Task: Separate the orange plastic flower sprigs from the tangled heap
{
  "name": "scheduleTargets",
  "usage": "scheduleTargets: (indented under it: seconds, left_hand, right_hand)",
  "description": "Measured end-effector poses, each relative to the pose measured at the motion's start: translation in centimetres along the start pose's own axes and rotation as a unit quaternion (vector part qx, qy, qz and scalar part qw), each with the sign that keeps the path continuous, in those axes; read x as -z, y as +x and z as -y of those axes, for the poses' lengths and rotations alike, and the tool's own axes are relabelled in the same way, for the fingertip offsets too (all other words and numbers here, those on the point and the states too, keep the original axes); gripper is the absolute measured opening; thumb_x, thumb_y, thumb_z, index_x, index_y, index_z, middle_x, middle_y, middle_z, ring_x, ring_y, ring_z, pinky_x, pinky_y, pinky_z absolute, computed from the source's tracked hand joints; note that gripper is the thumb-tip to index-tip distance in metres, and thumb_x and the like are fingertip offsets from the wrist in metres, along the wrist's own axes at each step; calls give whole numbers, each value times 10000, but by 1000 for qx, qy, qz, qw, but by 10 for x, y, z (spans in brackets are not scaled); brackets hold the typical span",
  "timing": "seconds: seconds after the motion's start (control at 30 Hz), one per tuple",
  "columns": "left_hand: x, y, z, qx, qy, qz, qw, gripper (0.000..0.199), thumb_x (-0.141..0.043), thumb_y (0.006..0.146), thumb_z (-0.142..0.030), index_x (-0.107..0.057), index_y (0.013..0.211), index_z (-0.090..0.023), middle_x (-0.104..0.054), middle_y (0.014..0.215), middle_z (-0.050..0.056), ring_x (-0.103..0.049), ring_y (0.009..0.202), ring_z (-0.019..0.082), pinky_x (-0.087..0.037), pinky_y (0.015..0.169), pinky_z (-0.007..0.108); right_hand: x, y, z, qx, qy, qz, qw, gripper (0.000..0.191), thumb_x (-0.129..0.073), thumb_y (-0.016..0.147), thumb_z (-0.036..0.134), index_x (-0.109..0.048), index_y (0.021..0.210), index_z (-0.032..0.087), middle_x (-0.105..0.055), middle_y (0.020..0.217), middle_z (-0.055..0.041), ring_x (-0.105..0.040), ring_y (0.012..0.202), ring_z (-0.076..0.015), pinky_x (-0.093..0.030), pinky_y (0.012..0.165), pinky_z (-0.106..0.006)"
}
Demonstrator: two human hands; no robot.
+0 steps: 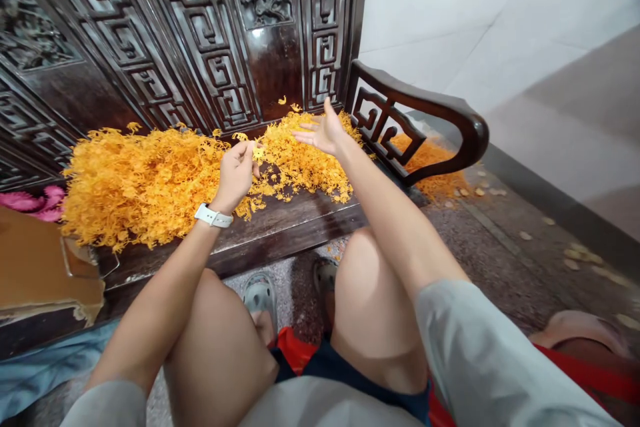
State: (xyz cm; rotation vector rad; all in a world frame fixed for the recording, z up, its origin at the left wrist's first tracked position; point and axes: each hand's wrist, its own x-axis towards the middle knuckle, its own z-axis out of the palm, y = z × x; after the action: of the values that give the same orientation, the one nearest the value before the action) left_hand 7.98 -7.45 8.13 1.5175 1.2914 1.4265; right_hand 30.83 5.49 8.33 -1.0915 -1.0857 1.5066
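Note:
Two heaps of small orange-yellow petal-like pieces lie on a dark wooden bench [300, 223]: a larger heap [145, 180] on the left and a smaller heap [305, 153] on the right. My left hand [237, 170], with a white watch on its wrist, pinches one small yellow petal-like piece [259, 152] between thumb and fingertips, above the gap between the heaps. Over the right heap, my right hand [327, 131] is open, fingers stretched and palm turned sideways, holding nothing. A single loose piece [283, 100] shows against the bench back beyond the hands.
The carved bench back [275, 67] rises behind the heaps, and a curved armrest [425, 107] bounds the right side. More orange pieces [435, 163] lie on the floor beyond it. At left are a cardboard box [40, 260] and pink fluffy items [35, 202].

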Motion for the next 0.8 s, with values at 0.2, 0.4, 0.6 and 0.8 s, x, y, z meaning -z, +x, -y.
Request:
scheduleTargets:
  seconds: [0.2,0.4,0.6,0.8]
  left_hand:
    - [-5,5,2,103,-123,11,987,188,-589,1009,-297,-704,910,-186,-515,472,-29,-312,365,82,-252,432,229]
    - [-24,0,1,207,-263,46,941,212,-600,1032,-354,-665,999,-156,-468,485,-71,-226,361,56,-229,406,187]
    - [-47,-13,-1,232,-281,113,924,259,-698,971,-394,-651,966,-140,-473,489,-68,-231,361,44,-239,402,169]
    - [-45,-20,-13,248,-316,167,900,278,-665,989,-358,-602,806,-158,-328,403,-91,-181,344,48,-190,383,154]
  right_hand:
    - [-19,-20,9,-41,21,91,995,631,-533,1006,716,-690,1044,106,-696,916,-143,-676,798,-197,-607,735,-326]
    - [-49,-36,16,-57,120,197,972,554,-601,981,690,-663,1092,151,-713,873,-98,-663,761,-176,-582,730,-303]
    - [-62,-14,-5,42,87,-8,995,505,-564,1021,658,-553,810,200,-493,614,50,-369,469,-72,-262,465,-200]
    - [-48,-1,-12,184,-68,-73,978,604,-506,1075,546,-340,595,218,-291,524,66,-279,494,-80,-215,493,-230]
